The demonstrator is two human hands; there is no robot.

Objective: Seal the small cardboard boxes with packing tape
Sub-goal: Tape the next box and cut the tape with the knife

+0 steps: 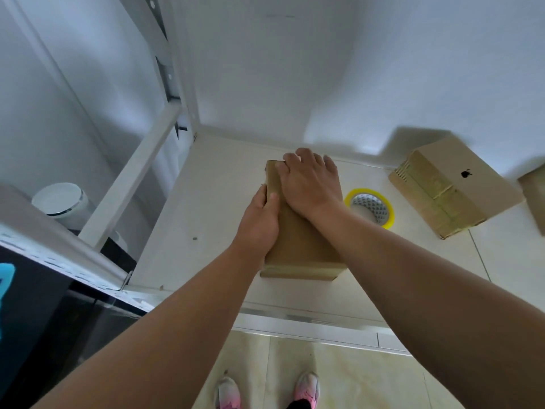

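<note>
A: Centre frame: right hand spread flat atop the small cardboard box, left hand gripping its left edge.
B: Risk: reaching right for the tape roll may let it spring open.

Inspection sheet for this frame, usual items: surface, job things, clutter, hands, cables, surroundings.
Surface: pale shelf board, one dark speck on it.
Job's things: small box under both hands; tape roll lying flat just right of it; larger box further right, tape strips along its side.
Clutter: nothing seen.
Hands: left hand grips the small box's left edge, thumb on top; right hand pressed flat on its top.
Cables: nothing seen.
Surroundings: white wall; white rack frame at left; white tub lower left; tiled floor; shoes.
</note>
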